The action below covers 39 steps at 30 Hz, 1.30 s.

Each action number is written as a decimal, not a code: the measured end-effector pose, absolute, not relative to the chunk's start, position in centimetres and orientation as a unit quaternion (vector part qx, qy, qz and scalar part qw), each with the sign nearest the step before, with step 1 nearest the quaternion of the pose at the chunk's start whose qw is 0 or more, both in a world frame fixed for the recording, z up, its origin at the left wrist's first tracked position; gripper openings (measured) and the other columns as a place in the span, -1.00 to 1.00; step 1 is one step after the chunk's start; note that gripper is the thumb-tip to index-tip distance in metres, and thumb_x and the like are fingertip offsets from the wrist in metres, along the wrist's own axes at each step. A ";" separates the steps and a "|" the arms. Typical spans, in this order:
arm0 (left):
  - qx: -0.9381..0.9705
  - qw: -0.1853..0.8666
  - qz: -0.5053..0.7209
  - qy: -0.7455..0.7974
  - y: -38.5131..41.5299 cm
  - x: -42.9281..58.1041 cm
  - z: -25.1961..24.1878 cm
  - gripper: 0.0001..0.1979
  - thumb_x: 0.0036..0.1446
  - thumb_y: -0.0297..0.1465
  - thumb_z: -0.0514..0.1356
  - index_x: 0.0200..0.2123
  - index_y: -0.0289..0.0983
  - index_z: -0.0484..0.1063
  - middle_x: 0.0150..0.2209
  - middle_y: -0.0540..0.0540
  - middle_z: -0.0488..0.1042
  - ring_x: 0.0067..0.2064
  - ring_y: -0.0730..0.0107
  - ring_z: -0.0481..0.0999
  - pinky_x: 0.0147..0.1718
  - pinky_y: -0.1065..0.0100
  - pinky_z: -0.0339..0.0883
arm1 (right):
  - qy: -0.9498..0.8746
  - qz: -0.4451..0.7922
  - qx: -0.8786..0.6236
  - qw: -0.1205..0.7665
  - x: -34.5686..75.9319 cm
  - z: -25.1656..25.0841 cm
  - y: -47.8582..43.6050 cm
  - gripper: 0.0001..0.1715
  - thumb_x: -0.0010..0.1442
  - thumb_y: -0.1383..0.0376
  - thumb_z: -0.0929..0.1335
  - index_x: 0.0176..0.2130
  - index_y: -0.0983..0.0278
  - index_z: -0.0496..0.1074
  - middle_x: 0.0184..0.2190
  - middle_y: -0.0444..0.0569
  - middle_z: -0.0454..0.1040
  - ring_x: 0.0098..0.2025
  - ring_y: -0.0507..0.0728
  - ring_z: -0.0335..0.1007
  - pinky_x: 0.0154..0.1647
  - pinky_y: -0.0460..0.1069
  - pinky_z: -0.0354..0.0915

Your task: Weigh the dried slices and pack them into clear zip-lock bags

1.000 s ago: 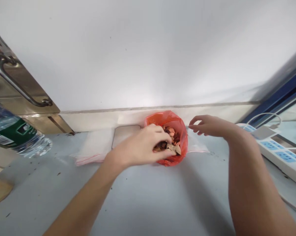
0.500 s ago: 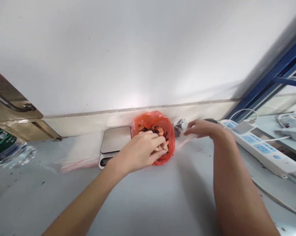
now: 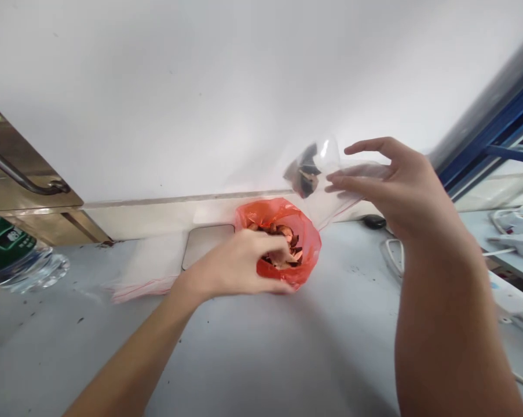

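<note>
A red plastic bag (image 3: 308,231) stands with its mouth wide, holding several brown and dark dried pieces (image 3: 289,258). My left hand (image 3: 237,263) is at its near left side, fingers over the contents and thumb spread apart along the front rim; no piece shows clearly in its grasp. To the right, my right hand (image 3: 400,179) is raised in front of the wall, pinching a clear zip bag (image 3: 326,200) between thumb and fingers, with the index finger lifted away. A few dark pieces (image 3: 307,174) lie inside that clear bag, which is blurred.
Left of the red bag is a kitchen scale (image 3: 204,240), partly behind my left hand. Clear zip bags (image 3: 148,272) lie beside it. A green-labelled bottle (image 3: 18,252) is at far left. A black mouse (image 3: 374,221), cables and a white power strip (image 3: 511,295) are right.
My right hand has lifted the clear bag off the table, up and rightward. My left hand's thumb and fingers have spread from their closed pose over the red bag.
</note>
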<state>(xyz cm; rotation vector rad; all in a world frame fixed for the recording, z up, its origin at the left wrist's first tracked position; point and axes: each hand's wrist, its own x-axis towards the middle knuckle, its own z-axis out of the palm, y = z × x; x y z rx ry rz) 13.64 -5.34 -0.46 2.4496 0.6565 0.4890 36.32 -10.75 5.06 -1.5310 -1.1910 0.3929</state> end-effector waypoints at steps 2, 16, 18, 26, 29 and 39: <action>0.864 0.262 0.322 0.285 -4.6 12.9 0.2 -0.70 0.21 -0.14 0.31 -0.42 -0.20 0.41 -0.39 0.02 0.54 -0.32 0.33 0.52 -0.26 0.33 0.40 | -0.528 0.196 -0.611 0.556 35.8 5.0 -10.4 -0.46 -0.09 0.14 0.53 -0.10 0.15 0.42 -0.38 -0.08 0.63 -0.21 0.24 0.63 -0.11 0.13 0.46; 0.698 0.422 0.431 0.386 -1.5 6.7 2.1 -0.52 0.07 0.07 0.38 -0.26 -0.22 0.46 -0.37 -0.04 0.56 -0.29 0.23 0.64 -0.39 0.35 0.44 | -0.624 0.338 -0.559 0.429 30.2 2.8 -7.1 -0.42 -0.10 -0.16 0.58 -0.43 0.25 0.48 -0.54 -0.11 0.42 -0.42 0.10 0.41 -0.38 0.02 0.36; 0.690 0.410 0.442 0.402 -1.1 5.9 1.9 -0.53 0.06 0.06 0.39 -0.28 -0.22 0.46 -0.39 -0.04 0.55 -0.31 0.25 0.63 -0.41 0.36 0.42 | -0.625 0.370 -0.556 0.403 30.0 2.5 -6.8 -0.34 -0.14 -0.24 0.57 -0.55 0.25 0.42 -0.56 -0.10 0.40 -0.44 0.08 0.36 -0.38 0.02 0.34; 0.689 0.315 0.378 0.532 0.2 4.5 0.1 -0.51 0.15 -0.22 0.32 0.13 -0.18 0.41 -0.20 -0.08 0.59 -0.25 0.26 0.64 -0.27 0.31 0.50 | -0.641 0.431 -0.534 0.344 28.3 2.1 -6.5 -0.38 -0.20 -0.18 0.59 -0.55 0.25 0.43 -0.55 -0.16 0.35 -0.45 0.04 0.26 -0.37 -0.01 0.25; 0.736 0.235 0.329 0.543 -0.1 4.7 0.1 -0.54 0.11 -0.24 0.33 0.08 -0.20 0.46 -0.02 -0.17 0.59 -0.04 0.15 0.61 -0.06 0.19 0.50 | -0.651 0.421 -0.541 0.327 27.4 1.6 -6.5 -0.34 -0.13 -0.23 0.55 -0.61 0.22 0.34 -0.58 -0.18 0.30 -0.47 0.02 0.21 -0.41 -0.01 0.19; 0.823 0.426 0.177 0.331 -2.2 6.1 1.8 -0.80 0.19 -0.31 0.26 -0.39 -0.28 0.61 -0.39 -0.11 0.65 -0.34 0.27 0.62 -0.31 0.30 0.48 | -0.666 0.425 -0.504 0.347 26.4 0.8 -6.1 -0.34 -0.05 -0.23 0.52 -0.59 0.23 0.34 -0.57 -0.18 0.32 -0.49 0.00 0.17 -0.46 -0.02 0.08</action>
